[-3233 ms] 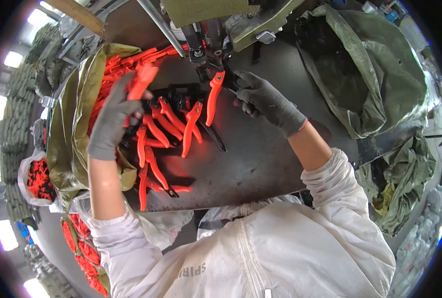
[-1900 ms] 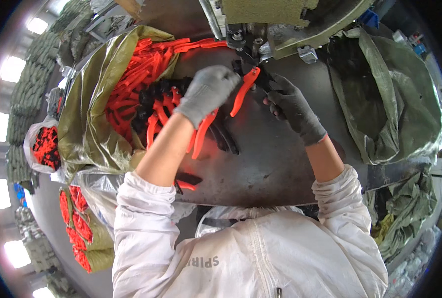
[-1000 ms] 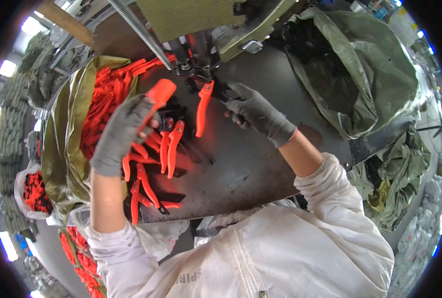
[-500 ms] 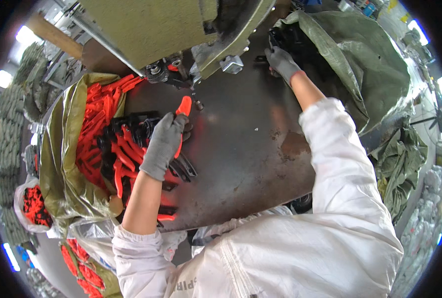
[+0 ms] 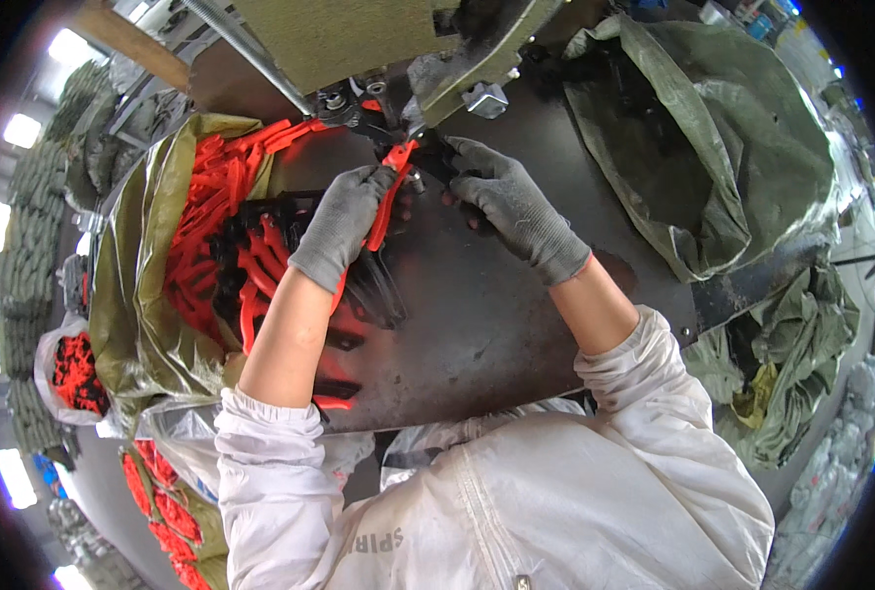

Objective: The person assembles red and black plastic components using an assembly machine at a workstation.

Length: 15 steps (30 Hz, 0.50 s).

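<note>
My left hand [image 5: 344,218], in a grey knit glove, grips a red curved handle [image 5: 386,211] and keeps its upper end under the machine head [image 5: 462,84]. Just right of that end is my right hand [image 5: 516,208], gloved too, its thumb and forefinger closed about a dark part [image 5: 439,162]. The part's outline is hard to make out against the dark table and the shadow there. Beside my left wrist lies a heap of red handles [image 5: 257,258], with black metal pieces [image 5: 376,293] among and next to them.
An olive sack [image 5: 127,285] full of red handles lies open at the left. At the right a large green sack [image 5: 752,147] gapes open, dark inside. A metal table [image 5: 477,334] lies under my hands. A crumpled green sack [image 5: 786,364] is low on the right.
My right hand has come from the green sack's mouth leftward to the machine head. My left hand has raised the red handle up and right to the same place.
</note>
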Motion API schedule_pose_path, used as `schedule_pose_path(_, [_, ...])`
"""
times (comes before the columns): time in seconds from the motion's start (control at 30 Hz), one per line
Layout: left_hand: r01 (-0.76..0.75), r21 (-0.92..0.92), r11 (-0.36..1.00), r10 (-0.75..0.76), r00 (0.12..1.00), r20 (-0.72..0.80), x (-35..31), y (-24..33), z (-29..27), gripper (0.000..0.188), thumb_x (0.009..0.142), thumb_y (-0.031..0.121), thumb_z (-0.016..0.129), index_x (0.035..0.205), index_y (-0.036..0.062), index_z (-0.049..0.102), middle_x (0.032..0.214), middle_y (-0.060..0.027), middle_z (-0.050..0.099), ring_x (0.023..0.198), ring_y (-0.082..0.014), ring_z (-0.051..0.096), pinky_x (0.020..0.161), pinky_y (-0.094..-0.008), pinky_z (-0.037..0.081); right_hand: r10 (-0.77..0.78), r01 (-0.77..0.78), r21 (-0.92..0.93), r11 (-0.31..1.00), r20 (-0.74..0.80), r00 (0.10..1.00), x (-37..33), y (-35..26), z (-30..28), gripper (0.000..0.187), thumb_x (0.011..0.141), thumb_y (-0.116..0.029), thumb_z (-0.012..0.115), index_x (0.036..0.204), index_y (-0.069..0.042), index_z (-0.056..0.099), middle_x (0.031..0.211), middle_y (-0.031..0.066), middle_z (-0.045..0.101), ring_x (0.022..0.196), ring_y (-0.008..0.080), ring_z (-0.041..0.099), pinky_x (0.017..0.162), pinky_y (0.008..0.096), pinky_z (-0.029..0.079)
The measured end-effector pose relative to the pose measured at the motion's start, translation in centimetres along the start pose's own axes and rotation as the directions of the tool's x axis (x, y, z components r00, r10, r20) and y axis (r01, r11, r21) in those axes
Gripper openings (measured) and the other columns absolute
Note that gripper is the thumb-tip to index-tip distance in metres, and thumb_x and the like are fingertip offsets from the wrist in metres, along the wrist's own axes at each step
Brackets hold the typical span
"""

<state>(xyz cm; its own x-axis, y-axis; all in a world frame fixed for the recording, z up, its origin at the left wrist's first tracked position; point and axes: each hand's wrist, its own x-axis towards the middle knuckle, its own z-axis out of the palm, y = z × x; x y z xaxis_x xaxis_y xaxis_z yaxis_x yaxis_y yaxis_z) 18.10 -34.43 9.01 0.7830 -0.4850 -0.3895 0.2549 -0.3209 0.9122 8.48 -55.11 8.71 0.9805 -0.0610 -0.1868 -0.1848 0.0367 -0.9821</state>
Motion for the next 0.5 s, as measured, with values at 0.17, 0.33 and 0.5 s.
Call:
schedule_pose_path(0.17, [-0.092,0.199,0.976,0.092,0.996,0.006,1.5,-3.2,-1.9,0.036,0.108,0.03,0.058,0.109,-0.0025,0.073,0.091,-0.0081,0.075,0.075,-0.0165,0.07,0.069,-0.031,0.057,-0.009,0.001,0.062,0.998,0.114,0.993,2.3,2.5,2.0,0.063,0.094,-0.007,0.061,0.156,-0.008,0.046,0.091,0.0026,0.067,0.061,0.0063,0.055,0.053,0.0229,0.045])
schedule_pose_path(0.33, [-0.418,0.87,0.261,0.657,0.737,0.158,-1.6,0.0,-5.4,0.027,0.101,0.024,0.062,0.111,0.0009,0.073,0.089,-0.0134,0.075,0.075,-0.0186,0.074,0.071,-0.032,0.059,0.068,-0.072,0.042,0.997,0.091,0.994,2.1,3.7,0.9,0.062,0.097,-0.007,0.058,0.157,-0.008,0.041,0.087,0.003,0.063,0.06,0.0062,0.053,0.051,0.0237,0.045])
schedule_pose_path(0.5, [0.152,0.966,0.207,0.68,0.688,-0.254,-4.3,-2.3,-21.4,0.015,0.092,0.013,0.057,0.098,0.0067,0.068,0.095,-0.0221,0.072,0.094,-0.042,0.07,0.082,-0.0525,0.055,0.133,-0.134,0.024,0.991,0.018,0.991,1.7,2.8,1.3,0.061,0.1,-0.007,0.053,0.159,-0.012,0.039,0.09,0.0056,0.063,0.058,0.0038,0.052,0.048,0.0212,0.043])
